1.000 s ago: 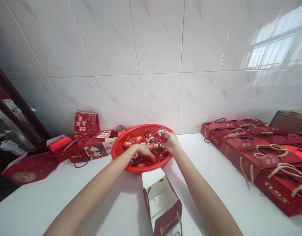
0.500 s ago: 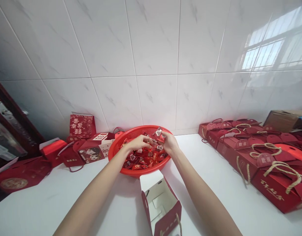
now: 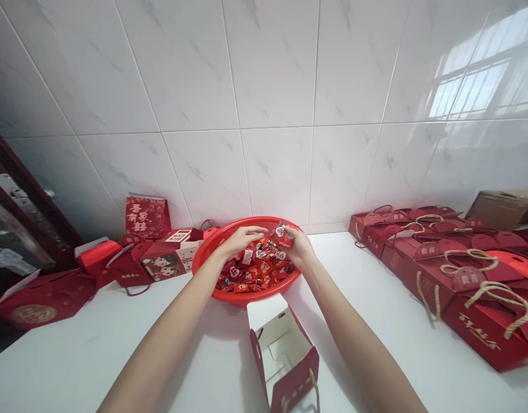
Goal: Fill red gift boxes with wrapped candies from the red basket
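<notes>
A red plastic basket (image 3: 251, 296) holds many wrapped candies (image 3: 259, 274) in red wrappers, some with white labels. My right hand (image 3: 300, 250) is at the basket's right side, its fingers closed on a red-wrapped candy (image 3: 280, 232) with a round white label. Over the back left of the pile is my left hand (image 3: 242, 241), fingers stretched to the right and nothing visible in them. Its fingertips point toward the candy in the other hand. In front of the basket, between my forearms, stands an unclosed dark red gift box (image 3: 294, 383) with a white inside and rope handle; its visible interior has no candies.
Closed red gift boxes (image 3: 422, 258) with rope handles stand in rows on the right. Several other red boxes (image 3: 130, 267) of varied designs are at the left. A brown cardboard box (image 3: 500, 207) sits at the far right. Behind the white table (image 3: 160, 338) rises a tiled wall (image 3: 276, 166).
My left hand has lifted slightly off the pile and its fingers have straightened, so more candies show beneath. My right hand still holds the candy with the round label. The view has shifted slightly.
</notes>
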Tool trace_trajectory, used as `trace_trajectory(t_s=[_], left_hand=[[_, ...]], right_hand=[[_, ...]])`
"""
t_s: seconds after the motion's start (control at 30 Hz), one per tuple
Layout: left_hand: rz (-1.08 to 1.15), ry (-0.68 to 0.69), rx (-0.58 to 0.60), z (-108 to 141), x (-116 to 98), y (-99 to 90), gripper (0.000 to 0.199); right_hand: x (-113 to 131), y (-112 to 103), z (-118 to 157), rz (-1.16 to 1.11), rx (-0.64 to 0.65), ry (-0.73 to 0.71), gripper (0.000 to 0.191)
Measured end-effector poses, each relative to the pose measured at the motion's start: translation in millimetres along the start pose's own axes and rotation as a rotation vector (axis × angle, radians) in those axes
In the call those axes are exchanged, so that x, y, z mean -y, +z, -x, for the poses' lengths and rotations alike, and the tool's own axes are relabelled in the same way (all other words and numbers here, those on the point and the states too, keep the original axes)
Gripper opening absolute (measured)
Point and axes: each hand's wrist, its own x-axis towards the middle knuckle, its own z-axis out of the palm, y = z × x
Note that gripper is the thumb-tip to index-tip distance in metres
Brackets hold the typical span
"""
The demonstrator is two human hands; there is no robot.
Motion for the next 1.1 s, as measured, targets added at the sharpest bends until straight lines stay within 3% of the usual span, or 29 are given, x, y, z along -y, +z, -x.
trace_trajectory(t_s=[0.17, 0.37, 0.53, 0.7, 0.9, 1.1], left_hand=[[0.077, -0.095, -0.01, 0, -1, -1.3, 0.033], [0.097, -0.077, 0.036, -3, 0, -2.1, 0.03], [-0.278, -0.136, 0.112, -5, 14, -2.6, 0.033], [-0.524, -0.083, 0.264, 0, 21, 4.2, 0.039], [-0.782, 0.006, 0.25, -1, 20, 22.0, 0.053], [-0.98, -0.027, 0.319, -3, 20, 28.1, 0.046]], right_hand=[[1, 2, 3, 0.027, 0.028, 0.013, 0.004], [-1, 2, 3, 0.021, 0.028, 0.015, 0.002], [-1, 1, 2, 0.032, 0.033, -0.003, 0.006], [-4, -1, 2, 0.031, 0.035, -0.028, 0.007], [-6, -3, -2, 0.028, 0.039, -0.048, 0.01], [-5, -2, -2, 0.022, 0.012, -0.034, 0.007]])
